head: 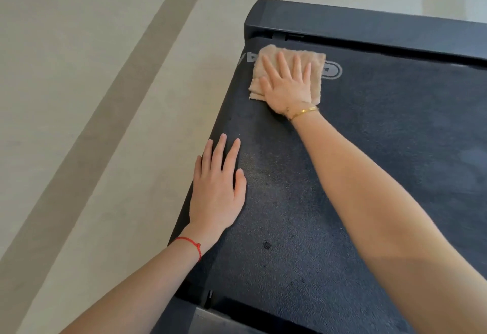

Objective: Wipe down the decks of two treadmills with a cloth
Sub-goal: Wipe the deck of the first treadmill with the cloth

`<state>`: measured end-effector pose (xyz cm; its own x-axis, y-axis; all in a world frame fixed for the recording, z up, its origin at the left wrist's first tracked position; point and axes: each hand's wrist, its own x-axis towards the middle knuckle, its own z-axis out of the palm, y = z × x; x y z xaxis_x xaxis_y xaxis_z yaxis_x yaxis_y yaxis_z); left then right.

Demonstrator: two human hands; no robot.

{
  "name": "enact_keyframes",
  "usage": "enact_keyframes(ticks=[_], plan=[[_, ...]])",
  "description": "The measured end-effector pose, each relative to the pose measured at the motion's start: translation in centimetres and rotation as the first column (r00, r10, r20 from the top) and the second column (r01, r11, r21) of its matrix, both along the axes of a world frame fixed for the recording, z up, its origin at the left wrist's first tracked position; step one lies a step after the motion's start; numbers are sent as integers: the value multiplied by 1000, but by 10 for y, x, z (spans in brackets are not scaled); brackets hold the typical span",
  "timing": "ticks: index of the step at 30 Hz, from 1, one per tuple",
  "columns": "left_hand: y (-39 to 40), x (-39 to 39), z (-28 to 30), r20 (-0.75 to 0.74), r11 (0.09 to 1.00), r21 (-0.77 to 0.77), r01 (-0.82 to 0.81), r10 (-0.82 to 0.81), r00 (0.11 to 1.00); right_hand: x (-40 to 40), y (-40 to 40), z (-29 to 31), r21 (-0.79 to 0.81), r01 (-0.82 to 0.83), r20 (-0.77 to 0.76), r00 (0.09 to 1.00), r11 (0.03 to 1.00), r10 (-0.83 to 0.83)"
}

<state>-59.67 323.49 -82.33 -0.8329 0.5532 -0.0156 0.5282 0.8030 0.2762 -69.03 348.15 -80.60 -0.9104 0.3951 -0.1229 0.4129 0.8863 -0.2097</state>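
A black treadmill deck (369, 175) with a textured belt fills the right and middle of the view. A folded beige cloth (317, 66) lies flat near its far left corner, partly over a white logo. My right hand (286, 86) presses flat on the cloth with fingers straight and spread. My left hand (218, 189) rests flat on the deck's left edge, nearer to me, fingers straight and holding nothing.
The treadmill's black end cover (369, 28) runs across the far end of the belt. Pale beige floor with a darker stripe (110, 112) lies to the left of the deck. A dark spot (266, 245) marks the belt near me.
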Motion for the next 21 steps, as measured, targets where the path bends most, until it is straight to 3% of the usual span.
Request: enact_keyframes(ticks=[5, 7, 11, 14, 19, 21], plan=[[-3, -4, -1, -8, 1000, 20, 14, -13, 1000, 17, -49, -6, 44, -313, -56, 948, 949, 315], [-5, -3, -1, -8, 1000, 22, 14, -14, 1000, 27, -31, -6, 60, -270, -60, 960, 961, 273], [-2, -1, -3, -18, 1000, -1, 0, 0, 1000, -6, 25, 0, 15, 19, 7, 1000, 1000, -19], [-1, -2, -3, -27, 1000, -8, -8, 8, 1000, -41, 26, 4, -9, 62, 16, 998, 998, -62], [-4, -4, -1, -19, 1000, 18, 5, -4, 1000, -24, -14, 1, 49, -249, -31, 968, 967, 251], [-5, -4, -1, -15, 999, 31, 10, -9, 1000, -2, -1, -4, 69, -278, -36, 959, 958, 281]])
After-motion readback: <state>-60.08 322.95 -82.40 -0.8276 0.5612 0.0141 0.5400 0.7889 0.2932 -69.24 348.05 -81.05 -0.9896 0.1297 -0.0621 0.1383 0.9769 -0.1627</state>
